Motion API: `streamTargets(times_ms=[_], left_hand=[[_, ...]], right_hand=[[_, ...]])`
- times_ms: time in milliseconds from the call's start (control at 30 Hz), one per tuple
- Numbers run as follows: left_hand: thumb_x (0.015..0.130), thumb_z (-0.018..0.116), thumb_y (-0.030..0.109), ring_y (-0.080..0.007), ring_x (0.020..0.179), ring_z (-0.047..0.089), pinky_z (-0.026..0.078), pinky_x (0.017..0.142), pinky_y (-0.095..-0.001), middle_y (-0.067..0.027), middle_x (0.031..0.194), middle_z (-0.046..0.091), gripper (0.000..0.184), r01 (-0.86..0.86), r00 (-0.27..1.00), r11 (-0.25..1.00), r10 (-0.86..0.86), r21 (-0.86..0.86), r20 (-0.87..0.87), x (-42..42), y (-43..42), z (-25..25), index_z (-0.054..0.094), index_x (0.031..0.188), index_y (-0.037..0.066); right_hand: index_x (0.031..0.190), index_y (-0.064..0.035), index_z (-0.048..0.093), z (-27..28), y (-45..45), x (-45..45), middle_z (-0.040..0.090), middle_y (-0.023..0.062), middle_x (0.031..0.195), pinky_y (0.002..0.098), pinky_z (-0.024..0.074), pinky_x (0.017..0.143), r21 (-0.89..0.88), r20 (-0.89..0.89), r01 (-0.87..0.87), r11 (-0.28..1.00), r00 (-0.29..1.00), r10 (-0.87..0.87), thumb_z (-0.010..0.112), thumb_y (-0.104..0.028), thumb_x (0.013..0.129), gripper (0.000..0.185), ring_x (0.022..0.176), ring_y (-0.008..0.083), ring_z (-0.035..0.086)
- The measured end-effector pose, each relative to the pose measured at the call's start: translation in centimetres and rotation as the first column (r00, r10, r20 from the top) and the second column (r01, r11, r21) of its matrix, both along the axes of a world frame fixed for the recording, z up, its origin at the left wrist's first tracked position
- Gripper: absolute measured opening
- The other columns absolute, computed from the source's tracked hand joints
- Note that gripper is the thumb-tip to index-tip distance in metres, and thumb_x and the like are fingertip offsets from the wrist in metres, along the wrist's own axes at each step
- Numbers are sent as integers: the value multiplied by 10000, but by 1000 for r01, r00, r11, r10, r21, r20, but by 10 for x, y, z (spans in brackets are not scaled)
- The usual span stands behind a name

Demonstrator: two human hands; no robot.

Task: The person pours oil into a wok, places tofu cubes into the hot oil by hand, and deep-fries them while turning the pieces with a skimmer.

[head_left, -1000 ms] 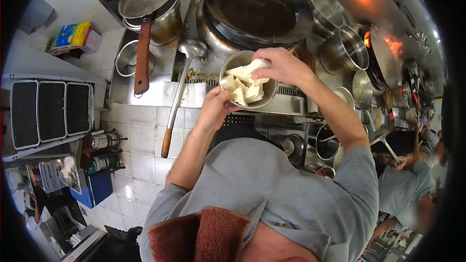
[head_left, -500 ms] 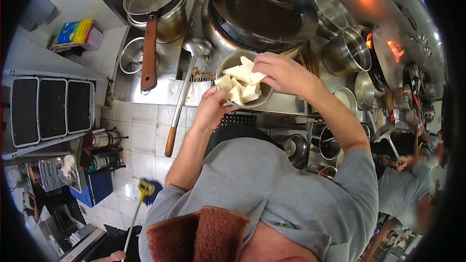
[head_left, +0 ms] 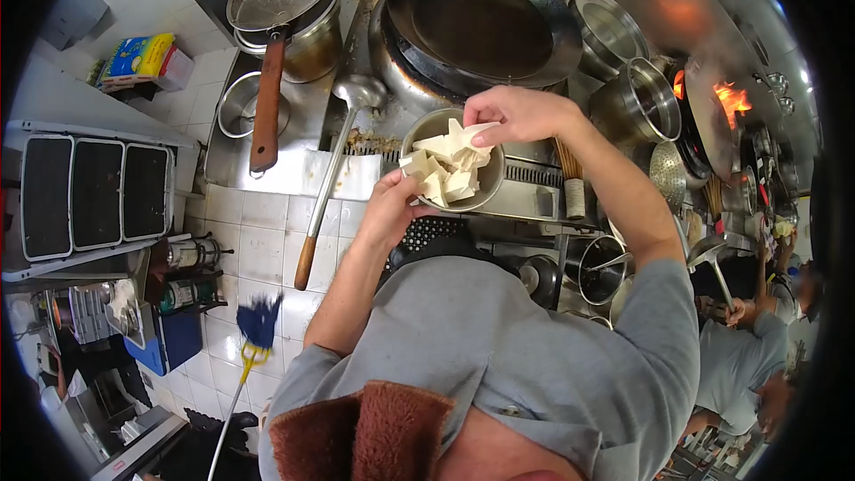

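Metal bowl (head_left: 489, 178) of white chunks (head_left: 443, 180), hand-held; wok (head_left: 485, 27) at 12 o'clock from it.
Left hand (head_left: 387, 207) at the bowl's 8 o'clock, thumb and fingers clamped on the rim; right hand (head_left: 519, 115) at 2 o'clock, thumb and fingertips pinched on one chunk over the bowl; ladle (head_left: 334, 169) at 9 o'clock.

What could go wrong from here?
The angular white chunks may crumble if the right hand pinches too hard.
They're heaped against one side of the round metal bowl; a tilt by the left hand could spill some.
The metal-and-wood ladle overhangs the steel counter; the left forearm might knock it.
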State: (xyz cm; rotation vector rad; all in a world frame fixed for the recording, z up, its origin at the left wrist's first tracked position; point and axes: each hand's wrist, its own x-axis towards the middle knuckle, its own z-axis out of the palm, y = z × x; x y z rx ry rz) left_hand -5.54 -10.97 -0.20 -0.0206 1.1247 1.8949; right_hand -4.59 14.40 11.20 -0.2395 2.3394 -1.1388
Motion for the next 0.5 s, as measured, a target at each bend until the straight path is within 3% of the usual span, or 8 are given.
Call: streamTargets(times_ms=[33, 100, 167, 233, 300, 367, 433, 500], left_hand=[[807, 461, 17, -214, 968, 617, 569, 796, -436, -110, 1068, 609, 339, -13, 1000, 1000, 13, 6, -4, 1, 2, 0, 545, 1134, -18], [801, 457, 13, -216, 979, 611, 570, 801, -434, -119, 1085, 600, 364, -15, 1000, 1000, 15, 9, -15, 2, 4, -8, 537, 1154, -23], [791, 452, 10, -214, 977, 608, 569, 807, -431, -120, 1091, 598, 403, -90, 996, 996, 90, -19, -6, 7, 5, -6, 525, 1185, -28], [785, 452, 11, -217, 972, 611, 571, 801, -430, -125, 1091, 599, 425, -99, 995, 994, 99, -36, 0, 10, 6, -5, 521, 1202, -32], [781, 454, 12, -218, 965, 613, 574, 793, -426, -128, 1089, 599, 419, -115, 993, 993, 115, -9, -4, 11, 7, -4, 530, 1191, -34], [779, 455, 10, -219, 960, 614, 577, 783, -421, -128, 1078, 600, 410, -116, 993, 993, 116, 3, -9, 11, 9, -3, 541, 1177, -32], [781, 455, 12, -218, 963, 614, 578, 779, -417, -123, 1072, 603, 398, -109, 994, 994, 109, -10, -13, 13, 8, 0, 548, 1166, -30], [786, 456, 16, -216, 964, 614, 578, 773, -414, -119, 1067, 606, 391, -100, 995, 995, 100, -11, -9, 13, 8, 1, 547, 1164, -29]], right_hand=[[1005, -30, 629, 5, 8, 1, 653, 42, 819, 286, 473, 665, 0, -3, 4, 1000, 1000, -4, 684, -245, 818, 291, 766, 112, 594], [1021, -39, 614, 23, 35, -2, 640, 11, 797, 247, 450, 598, -148, 45, 264, 953, 965, -260, 664, -237, 840, 273, 733, 78, 569], [1010, -52, 630, 20, 81, -13, 671, 39, 853, 256, 463, 600, -99, -188, 411, 906, 887, -423, 656, -263, 843, 270, 700, 103, 585], [1015, -62, 641, -15, 127, -27, 687, 90, 909, 324, 503, 677, 264, -521, 561, 785, 768, -373, 670, -306, 816, 317, 762, 186, 646], [990, -62, 649, -53, 160, -35, 684, 124, 937, 377, 512, 763, 601, -415, 545, 585, 838, -355, 679, -356, 788, 358, 869, 265, 666], [909, -62, 670, -65, 163, -31, 679, 169, 938, 411, 510, 767, 607, -462, 617, 501, 787, -408, 686, -299, 770, 275, 919, 335, 643], [927, -67, 659, -71, 173, -30, 647, 186, 1012, 392, 503, 821, 730, -553, 657, 190, 730, -401, 698, -342, 757, 325, 1001, 346, 610], [950, -86, 669, -63, 185, -26, 626, 194, 945, 391, 499, 809, 600, -767, 794, 93, 605, -216, 680, -296, 784, 268, 977, 356, 599]])
